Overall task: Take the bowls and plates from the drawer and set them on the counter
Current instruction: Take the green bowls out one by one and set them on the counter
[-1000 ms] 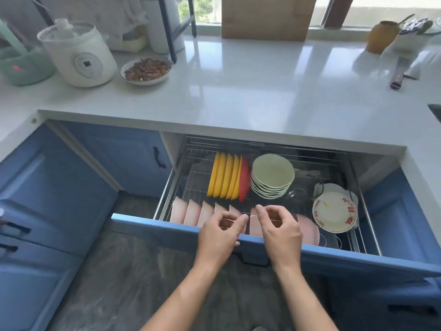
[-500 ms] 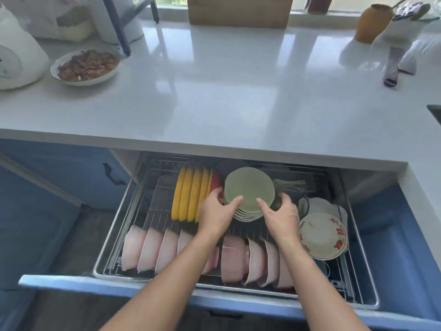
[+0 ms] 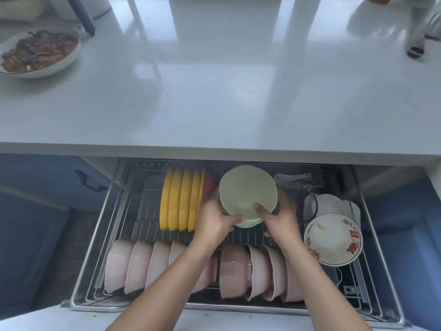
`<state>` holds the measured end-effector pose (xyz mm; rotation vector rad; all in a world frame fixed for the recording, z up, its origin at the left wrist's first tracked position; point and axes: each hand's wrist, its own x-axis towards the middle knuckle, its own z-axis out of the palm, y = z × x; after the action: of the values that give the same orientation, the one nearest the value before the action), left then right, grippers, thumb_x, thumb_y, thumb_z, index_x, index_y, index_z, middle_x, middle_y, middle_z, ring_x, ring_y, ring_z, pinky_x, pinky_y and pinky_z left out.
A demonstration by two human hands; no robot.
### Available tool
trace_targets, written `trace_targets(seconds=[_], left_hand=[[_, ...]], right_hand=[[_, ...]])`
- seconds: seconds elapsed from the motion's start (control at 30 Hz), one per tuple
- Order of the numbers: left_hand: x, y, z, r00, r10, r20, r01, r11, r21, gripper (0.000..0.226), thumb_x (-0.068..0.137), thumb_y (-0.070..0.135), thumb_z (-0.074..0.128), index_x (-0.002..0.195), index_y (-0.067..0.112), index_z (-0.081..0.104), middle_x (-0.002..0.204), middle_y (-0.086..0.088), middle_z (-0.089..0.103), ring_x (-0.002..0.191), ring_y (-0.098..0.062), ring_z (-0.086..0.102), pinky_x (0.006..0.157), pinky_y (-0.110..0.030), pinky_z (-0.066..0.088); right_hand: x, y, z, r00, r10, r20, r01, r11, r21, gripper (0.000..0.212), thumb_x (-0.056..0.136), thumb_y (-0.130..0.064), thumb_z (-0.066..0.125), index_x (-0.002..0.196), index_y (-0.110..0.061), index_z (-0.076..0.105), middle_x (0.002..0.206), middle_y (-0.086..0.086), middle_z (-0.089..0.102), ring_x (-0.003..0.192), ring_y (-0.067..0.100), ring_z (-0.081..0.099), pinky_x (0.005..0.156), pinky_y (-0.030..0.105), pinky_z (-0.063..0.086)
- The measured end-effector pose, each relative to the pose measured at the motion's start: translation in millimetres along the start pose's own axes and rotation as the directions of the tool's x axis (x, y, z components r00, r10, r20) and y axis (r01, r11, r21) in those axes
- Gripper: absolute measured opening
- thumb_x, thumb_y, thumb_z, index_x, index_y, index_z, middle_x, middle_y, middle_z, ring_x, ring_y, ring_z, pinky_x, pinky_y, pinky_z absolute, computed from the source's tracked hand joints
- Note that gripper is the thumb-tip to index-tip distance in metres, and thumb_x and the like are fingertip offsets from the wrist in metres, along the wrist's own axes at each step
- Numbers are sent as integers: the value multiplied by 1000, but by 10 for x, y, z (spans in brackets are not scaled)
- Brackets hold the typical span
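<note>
A stack of pale green plates (image 3: 247, 189) leans in the wire rack of the open drawer (image 3: 100, 237). My left hand (image 3: 214, 219) grips its left edge and my right hand (image 3: 278, 217) grips its right edge, thumb on the front plate. Yellow plates (image 3: 180, 199) stand upright to the left, with a red plate (image 3: 208, 185) behind them. A row of pink bowls (image 3: 140, 266) stands along the drawer's front, partly hidden by my forearms. A white bowl with red print (image 3: 334, 240) lies at the right. The white counter (image 3: 226, 91) spreads above the drawer.
A dish of brown food (image 3: 38, 53) sits at the counter's far left beside a dark rack leg (image 3: 81, 15). A utensil handle (image 3: 416, 39) stands at the far right. White dishes (image 3: 331, 204) lie behind the printed bowl. Blue cabinet fronts (image 3: 35, 211) flank the drawer.
The drawer came fully open, and both hands went from its front edge to the green plate stack. They now grip it on both sides. The view has moved closer.
</note>
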<state>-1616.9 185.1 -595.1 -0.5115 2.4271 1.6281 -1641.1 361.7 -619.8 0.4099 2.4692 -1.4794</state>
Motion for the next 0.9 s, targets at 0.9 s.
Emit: trace_targets(seconds=[0.9], left_hand=[[-810,189,-234,994,49,-102,-74,961,-267,102,57,7,97,134,50,47,124,27,66,109,-11,69,88,-25,60]], right_hand=[[-686,-379,-122,989,-137,50,110,927,360,82,65,-43,92,136,-48,52,131,1,59,114,24,65,52,29,58]])
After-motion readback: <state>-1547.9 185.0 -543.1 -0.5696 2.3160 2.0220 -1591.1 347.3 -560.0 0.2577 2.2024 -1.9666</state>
